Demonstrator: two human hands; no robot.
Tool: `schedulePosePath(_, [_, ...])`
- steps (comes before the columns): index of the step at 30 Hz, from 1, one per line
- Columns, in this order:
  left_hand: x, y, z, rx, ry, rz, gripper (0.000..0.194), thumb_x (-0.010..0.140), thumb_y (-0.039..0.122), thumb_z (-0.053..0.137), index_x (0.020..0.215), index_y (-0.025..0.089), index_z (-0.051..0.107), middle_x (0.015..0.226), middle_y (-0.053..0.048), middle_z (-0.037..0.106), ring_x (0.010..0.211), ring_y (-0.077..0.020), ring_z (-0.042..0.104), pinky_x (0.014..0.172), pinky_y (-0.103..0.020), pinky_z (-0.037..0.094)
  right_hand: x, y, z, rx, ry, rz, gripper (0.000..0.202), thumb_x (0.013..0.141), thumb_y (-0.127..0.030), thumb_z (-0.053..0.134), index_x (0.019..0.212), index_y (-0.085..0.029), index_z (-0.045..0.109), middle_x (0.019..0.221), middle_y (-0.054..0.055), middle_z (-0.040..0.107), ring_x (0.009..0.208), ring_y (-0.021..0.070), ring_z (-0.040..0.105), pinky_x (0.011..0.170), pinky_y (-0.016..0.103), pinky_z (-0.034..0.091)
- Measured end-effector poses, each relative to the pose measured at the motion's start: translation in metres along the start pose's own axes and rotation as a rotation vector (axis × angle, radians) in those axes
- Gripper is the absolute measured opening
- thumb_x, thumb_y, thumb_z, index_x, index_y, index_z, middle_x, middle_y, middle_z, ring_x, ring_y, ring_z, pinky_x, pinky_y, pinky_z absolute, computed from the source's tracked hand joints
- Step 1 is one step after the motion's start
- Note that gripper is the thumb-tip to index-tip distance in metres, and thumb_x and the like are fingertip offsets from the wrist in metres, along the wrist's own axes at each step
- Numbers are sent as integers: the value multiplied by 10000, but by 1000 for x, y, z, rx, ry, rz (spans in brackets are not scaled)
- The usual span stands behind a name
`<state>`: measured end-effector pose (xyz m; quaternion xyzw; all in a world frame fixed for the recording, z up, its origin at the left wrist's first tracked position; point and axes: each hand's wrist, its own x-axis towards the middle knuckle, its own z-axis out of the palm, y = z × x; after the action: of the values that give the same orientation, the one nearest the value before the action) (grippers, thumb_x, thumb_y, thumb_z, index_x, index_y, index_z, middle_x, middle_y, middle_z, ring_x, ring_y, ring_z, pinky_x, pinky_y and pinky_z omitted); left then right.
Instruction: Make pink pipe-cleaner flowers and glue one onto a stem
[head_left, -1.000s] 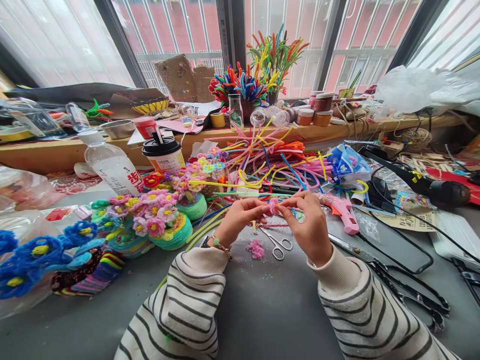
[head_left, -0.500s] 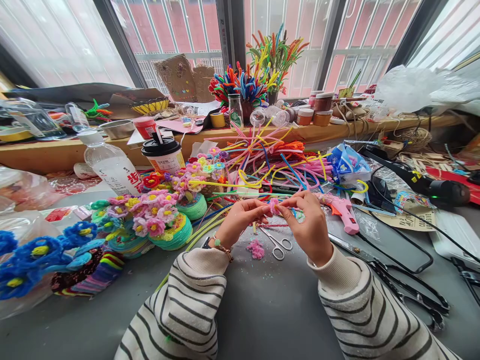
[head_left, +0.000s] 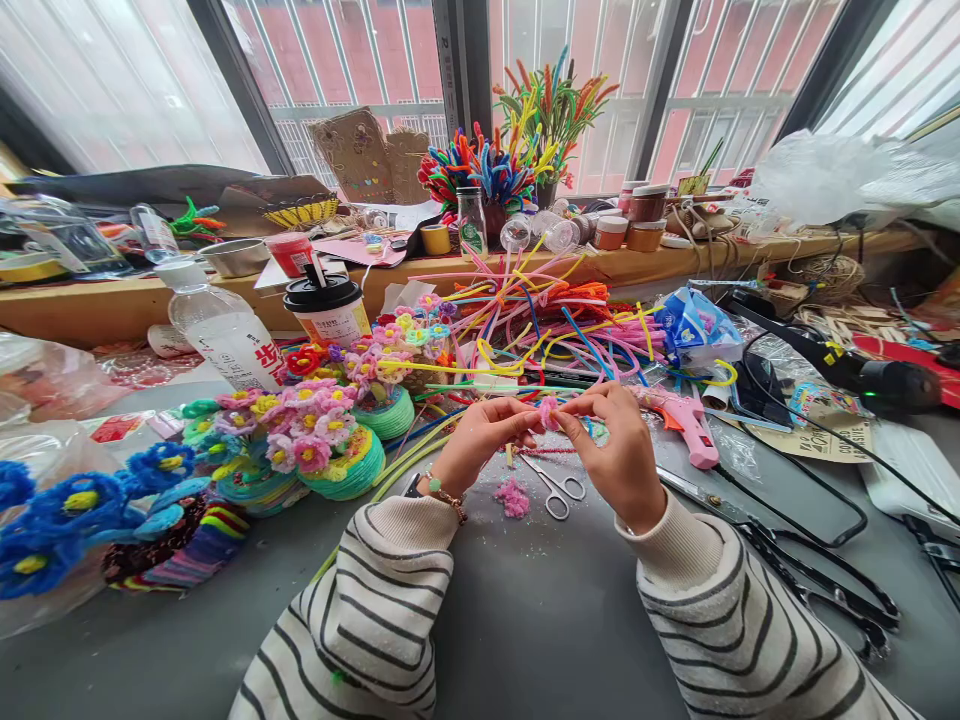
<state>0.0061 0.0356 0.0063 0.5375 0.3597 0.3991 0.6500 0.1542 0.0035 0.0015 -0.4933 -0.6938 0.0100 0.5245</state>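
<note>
Left hand (head_left: pixel 480 440) and right hand (head_left: pixel 619 452), over surface (head_left: pixel 525 625): angled inward toward each other, jointly pinching small pink fluffy piece (head_left: pixel 549 410) midway between. On surface, nearer: scissors (head_left: pixel 557 492) beside pink clump (head_left: pixel 512 497).

Before me a grey surface (head_left: pixel 517 630), a wooden ledge (head_left: pixel 97 315) along its far side, a row of dark-framed windows (head_left: pixel 150 90) above, pale bars (head_left: pixel 735 102) and a pink wall (head_left: pixel 416 60) outside, soft daylight.

The right hand (head_left: pixel 621 452) is between scissors (head_left: pixel 556 492) and glue gun (head_left: pixel 694 432).
</note>
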Motion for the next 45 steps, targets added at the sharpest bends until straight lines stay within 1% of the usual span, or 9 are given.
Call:
schedulePosePath(11, [1, -2, -2, -27, -39, 10, 164, 620, 287, 626, 644, 130, 588, 586, 28, 555, 499, -49, 489, 503, -182, 371, 0, -1, 0, -2, -1, 10, 71, 728, -235, 531, 715, -181, 575, 717, 41, 501, 727, 187, 474, 663, 342, 390])
schedulePosePath(19, [1, -2, -3, -37, -42, 3, 156, 613, 282, 631, 645, 133, 592, 604, 33, 553, 509, -51, 494, 522, -192, 374, 0, 0, 0, -16, -12, 13, 87, 732, -236, 531, 717, -163, 576, 721, 45, 503, 728, 179, 467, 670, 333, 386])
schedulePosePath(25, [3, -4, -4, 6, -33, 29, 151, 626, 284, 618, 654, 138, 594, 607, 32, 556, 510, -51, 480, 524, -193, 366, 1, 0, 0, -32, -24, 20, 95, 729, -250, 529, 720, -167, 576, 732, 40, 502, 739, 176, 469, 681, 326, 385])
schedulePosePath(30, [3, -3, -5, 6, -28, 54, 137, 660, 277, 591, 687, 143, 597, 599, 32, 545, 512, -45, 453, 519, -184, 347, 4, 1, -5, 13, 39, 65, 138, 739, -289, 511, 780, -173, 573, 783, 42, 516, 753, 168, 473, 703, 317, 383])
schedulePosePath(33, [2, -1, -6, -78, -26, 71, 117, 669, 264, 586, 682, 148, 597, 606, 36, 535, 508, -34, 426, 513, -173, 328, 7, 5, -8, 70, 88, 134, 163, 764, -297, 473, 801, -171, 570, 775, 37, 534, 731, 157, 480, 702, 312, 380])
schedulePosePath(35, [2, -1, -7, -150, -34, 77, 113, 664, 262, 591, 664, 149, 598, 599, 39, 524, 503, -28, 410, 506, -168, 314, 8, 7, -8, 167, 39, 193, 201, 785, -308, 436, 760, -171, 580, 751, 33, 554, 721, 150, 498, 700, 301, 381])
schedulePosePath(37, [2, -1, -8, -174, -43, 76, 122, 655, 268, 599, 645, 146, 601, 577, 42, 509, 497, -27, 399, 497, -169, 301, 9, 8, -9, 303, -74, 262, 253, 792, -334, 415, 717, -172, 595, 723, 27, 577, 702, 142, 517, 683, 282, 389])
schedulePosePath(40, [2, -1, -9, -105, -66, 64, 135, 654, 275, 599, 639, 142, 612, 555, 39, 498, 496, -32, 392, 487, -173, 286, 9, 8, -8, 493, -221, 358, 271, 772, -371, 435, 713, -168, 604, 692, 18, 597, 663, 130, 529, 639, 254, 404])
schedulePosePath(45, [1, -2, -9, 5, -127, 46, 132, 671, 271, 581, 648, 147, 624, 577, 32, 507, 509, -38, 395, 488, -173, 290, 10, 6, -7, 664, -335, 413, 202, 717, -343, 524, 772, -160, 591, 726, 13, 607, 672, 119, 541, 620, 232, 427])
